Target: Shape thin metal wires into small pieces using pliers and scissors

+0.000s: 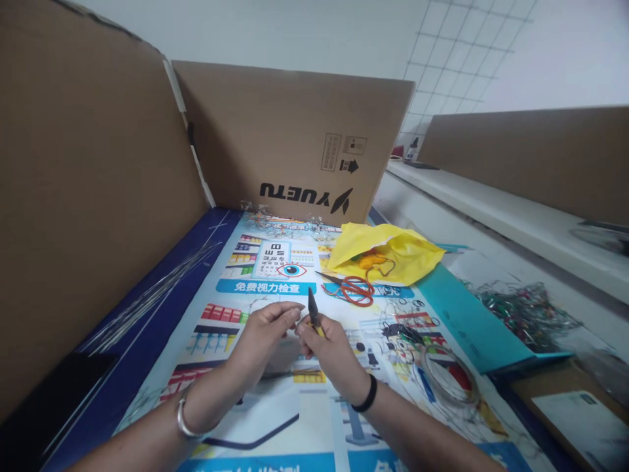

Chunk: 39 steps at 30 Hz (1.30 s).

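Note:
My right hand [327,347] is closed round a pair of pliers [313,308] with dark jaws and yellow handles, the jaws pointing up and away from me. Beside it my left hand [268,334] is closed in a pinch, thumb against fingers, close to the pliers. What it pinches is too small to make out. Both hands are over a printed sheet [314,410] with pictures and Chinese characters. Scissors [356,290] with orange-red handles lie on the sheet beyond my right hand, their blades pointing left.
A yellow bag [413,262] with orange material inside lies behind the scissors. Straight wires [152,295] lie at left, a wire coil [449,377] at right. Tangled wire pieces [521,318] fill a teal box [472,334]. Cardboard panels [275,131] stand behind and left.

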### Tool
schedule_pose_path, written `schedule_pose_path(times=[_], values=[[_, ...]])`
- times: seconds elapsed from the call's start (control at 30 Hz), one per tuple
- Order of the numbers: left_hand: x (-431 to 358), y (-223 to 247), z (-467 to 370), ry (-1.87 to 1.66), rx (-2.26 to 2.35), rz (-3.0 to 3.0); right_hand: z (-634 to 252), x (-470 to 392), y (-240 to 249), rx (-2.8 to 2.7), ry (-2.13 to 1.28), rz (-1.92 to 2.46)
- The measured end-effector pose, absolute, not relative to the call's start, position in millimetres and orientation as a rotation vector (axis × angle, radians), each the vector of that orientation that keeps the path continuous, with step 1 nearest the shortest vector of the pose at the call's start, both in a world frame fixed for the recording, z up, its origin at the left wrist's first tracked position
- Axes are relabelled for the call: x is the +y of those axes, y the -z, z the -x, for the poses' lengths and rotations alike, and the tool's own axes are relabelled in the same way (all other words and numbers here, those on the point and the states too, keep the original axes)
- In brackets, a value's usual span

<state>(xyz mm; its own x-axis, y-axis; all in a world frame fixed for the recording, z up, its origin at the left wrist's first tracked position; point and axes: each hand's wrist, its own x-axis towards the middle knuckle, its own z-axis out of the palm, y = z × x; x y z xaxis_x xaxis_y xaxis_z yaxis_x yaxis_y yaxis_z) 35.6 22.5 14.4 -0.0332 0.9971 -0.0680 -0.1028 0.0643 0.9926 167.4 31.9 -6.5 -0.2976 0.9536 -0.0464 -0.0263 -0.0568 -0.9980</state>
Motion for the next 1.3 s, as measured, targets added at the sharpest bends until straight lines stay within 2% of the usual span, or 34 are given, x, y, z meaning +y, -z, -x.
schedule_pose_path(times=[0.17, 0.53, 1.3], values=[[21.2, -14.7, -36.0, -1.306, 1.184, -1.122, -170.6, 32.3, 1.9, -1.392, -1.562, 1.065], [23.9, -21.3, -31.7, -1.612, 1.048, -0.795, -167.1, -0.3, 7.2, -1.3, -2.027, 0.827], [18.3, -21.2, -34.0, -1.605, 1.014, -0.892, -164.1, -2.1, 9.3, -1.184, -2.119, 0.675]])
